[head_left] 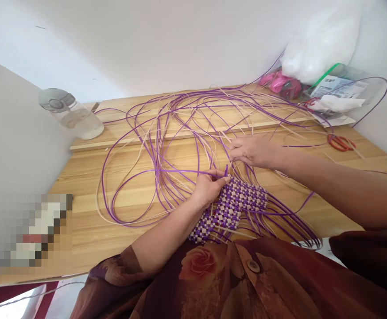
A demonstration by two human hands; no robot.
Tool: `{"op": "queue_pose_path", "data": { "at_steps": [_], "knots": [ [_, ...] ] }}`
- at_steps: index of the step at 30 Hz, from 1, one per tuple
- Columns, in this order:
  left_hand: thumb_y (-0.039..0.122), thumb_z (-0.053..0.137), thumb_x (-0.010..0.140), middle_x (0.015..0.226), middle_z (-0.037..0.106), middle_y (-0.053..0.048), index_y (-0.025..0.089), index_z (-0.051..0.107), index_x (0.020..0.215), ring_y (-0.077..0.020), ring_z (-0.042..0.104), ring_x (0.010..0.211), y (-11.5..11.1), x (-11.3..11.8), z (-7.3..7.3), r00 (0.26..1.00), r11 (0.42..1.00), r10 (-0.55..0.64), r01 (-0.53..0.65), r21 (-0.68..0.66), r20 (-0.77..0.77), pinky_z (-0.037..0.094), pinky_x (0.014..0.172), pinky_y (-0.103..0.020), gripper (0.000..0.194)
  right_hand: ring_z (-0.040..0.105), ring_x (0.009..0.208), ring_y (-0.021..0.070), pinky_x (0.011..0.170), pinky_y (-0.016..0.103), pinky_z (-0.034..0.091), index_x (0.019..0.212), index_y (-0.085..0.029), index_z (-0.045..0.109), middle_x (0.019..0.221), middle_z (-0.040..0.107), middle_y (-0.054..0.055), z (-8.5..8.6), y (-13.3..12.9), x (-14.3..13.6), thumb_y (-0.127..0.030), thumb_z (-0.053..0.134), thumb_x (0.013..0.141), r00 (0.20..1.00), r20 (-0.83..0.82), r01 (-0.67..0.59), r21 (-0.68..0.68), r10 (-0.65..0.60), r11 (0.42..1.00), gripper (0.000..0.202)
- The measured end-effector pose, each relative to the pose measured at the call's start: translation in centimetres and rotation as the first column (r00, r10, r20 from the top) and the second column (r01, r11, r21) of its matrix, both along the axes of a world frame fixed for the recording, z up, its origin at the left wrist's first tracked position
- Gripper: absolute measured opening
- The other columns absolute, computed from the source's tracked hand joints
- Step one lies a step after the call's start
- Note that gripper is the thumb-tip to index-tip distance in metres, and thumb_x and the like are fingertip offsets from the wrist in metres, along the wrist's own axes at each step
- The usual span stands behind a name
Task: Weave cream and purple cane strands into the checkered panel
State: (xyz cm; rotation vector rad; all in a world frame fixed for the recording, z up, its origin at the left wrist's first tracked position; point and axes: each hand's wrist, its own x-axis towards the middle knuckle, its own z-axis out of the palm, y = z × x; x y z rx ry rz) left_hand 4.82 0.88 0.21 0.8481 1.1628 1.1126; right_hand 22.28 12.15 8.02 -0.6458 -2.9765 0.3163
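Note:
A woven piece [230,206] in a purple and beige checkered pattern lies at the table's front edge, close to my body. Long purple and beige strands [158,133] fan out from it over the table. My left hand [210,186] pinches the upper left corner of the weave, thumb on top, where a short purple end stands up. Just above and to the right, my right hand [246,151] is closed with its fingertips among the beige strands; which strand it grips is too small to tell.
A clear bottle with a grey lid [82,124] stands at the back left. Orange-handled scissors [341,142] lie at the right. Plastic bags [313,60] and papers [341,87] sit at the back right. A blurred-out object [39,230] is at the left edge.

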Motion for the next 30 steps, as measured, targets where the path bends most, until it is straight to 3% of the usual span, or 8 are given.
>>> {"op": "queue_pose_path", "data": {
  "at_steps": [4, 8, 11, 15, 22, 24, 27, 30],
  "knots": [
    [0.028, 0.081, 0.059, 0.061, 0.062, 0.001, 0.013, 0.067, 0.071, -0.0088, 0.050, 0.055, 0.0, -0.1, 0.0, 0.998, 0.998, -0.023, 0.026, -0.050, 0.058, 0.038, 0.057, -0.023, 0.023, 0.053, 0.094, 0.0226, 0.088, 0.036, 0.039, 0.082, -0.019, 0.071, 0.094, 0.066, 0.010, 1.8, -2.4, 0.5, -0.014, 0.041, 0.089, 0.998, 0.002, -0.057, -0.018, 0.057, 0.998, 0.032],
    [0.029, 0.080, 0.061, 0.067, 0.065, 0.000, 0.013, 0.069, 0.074, -0.0103, 0.052, 0.059, 0.0, -0.2, -0.3, 0.998, 0.998, -0.053, 0.053, 0.027, 0.032, 0.039, 0.060, -0.025, 0.023, 0.056, 0.091, 0.0207, 0.084, 0.033, 0.041, 0.090, -0.019, 0.073, 0.093, 0.067, 0.008, 2.6, -4.0, -1.9, -0.014, 0.042, 0.090, 0.991, 0.028, -0.132, -0.076, 0.134, 0.988, 0.032],
    [0.025, 0.078, 0.063, 0.070, 0.065, -0.001, 0.014, 0.069, 0.073, -0.0105, 0.053, 0.064, 0.0, -0.2, -0.3, 0.998, 0.993, -0.061, 0.061, 0.105, 0.001, 0.041, 0.064, -0.025, 0.017, 0.059, 0.084, 0.0185, 0.079, 0.030, 0.042, 0.092, -0.019, 0.075, 0.094, 0.070, 0.007, 1.0, -3.0, -3.6, -0.016, 0.046, 0.089, 0.999, -0.016, -0.048, -0.125, 0.046, 0.991, 0.029],
    [0.024, 0.078, 0.063, 0.061, 0.058, 0.003, 0.015, 0.065, 0.070, -0.0083, 0.048, 0.057, -0.1, -0.2, 0.0, 0.999, 0.997, -0.049, 0.048, 0.066, 0.012, 0.036, 0.059, -0.023, 0.017, 0.061, 0.086, 0.0189, 0.079, 0.030, 0.041, 0.094, -0.021, 0.075, 0.093, 0.073, 0.005, -0.9, -1.1, -3.2, -0.017, 0.047, 0.087, 0.988, -0.075, 0.126, -0.116, -0.136, 0.985, 0.029],
    [0.029, 0.082, 0.059, 0.064, 0.060, 0.002, 0.014, 0.065, 0.073, -0.0086, 0.050, 0.058, 0.1, -0.3, -0.3, 0.996, 0.998, -0.066, 0.066, 0.012, 0.051, 0.035, 0.059, -0.023, 0.026, 0.056, 0.079, 0.0208, 0.075, 0.031, 0.036, 0.082, -0.016, 0.071, 0.080, 0.067, 0.009, 0.2, -4.5, -0.3, -0.021, 0.049, 0.087, 0.969, -0.014, 0.248, 0.078, -0.248, 0.966, 0.023],
    [0.030, 0.083, 0.059, 0.068, 0.063, 0.001, 0.015, 0.066, 0.080, -0.0092, 0.052, 0.060, 0.2, -0.4, -0.4, 0.996, 0.998, -0.068, 0.067, 0.021, 0.065, 0.037, 0.059, -0.023, 0.031, 0.053, 0.068, 0.0170, 0.066, 0.029, 0.033, 0.081, -0.017, 0.068, 0.074, 0.065, 0.005, 0.4, -5.9, 0.0, -0.024, 0.051, 0.087, 0.941, -0.002, 0.337, -0.014, -0.337, 0.941, 0.020],
    [0.030, 0.084, 0.059, 0.071, 0.066, 0.001, 0.017, 0.065, 0.093, -0.0102, 0.056, 0.061, 0.2, -0.4, -0.5, 0.994, 0.997, -0.069, 0.065, 0.047, 0.086, 0.040, 0.060, -0.023, 0.041, 0.046, 0.056, 0.0125, 0.057, 0.026, 0.028, 0.075, -0.019, 0.063, 0.061, 0.057, -0.001, 0.2, -7.2, 0.0, -0.033, 0.052, 0.086, 0.874, 0.048, 0.479, -0.248, -0.483, 0.842, 0.021],
    [0.030, 0.085, 0.058, 0.071, 0.067, 0.000, 0.016, 0.064, 0.087, -0.0103, 0.057, 0.062, 0.2, -0.4, -0.5, 0.996, 0.998, -0.046, 0.043, 0.037, 0.081, 0.041, 0.062, -0.024, 0.039, 0.048, 0.058, 0.0125, 0.057, 0.025, 0.030, 0.071, -0.019, 0.057, 0.062, 0.056, -0.001, -0.4, -7.9, -0.2, -0.035, 0.050, 0.088, 0.826, 0.058, 0.537, -0.388, -0.561, 0.749, 0.024]
  ]
}}
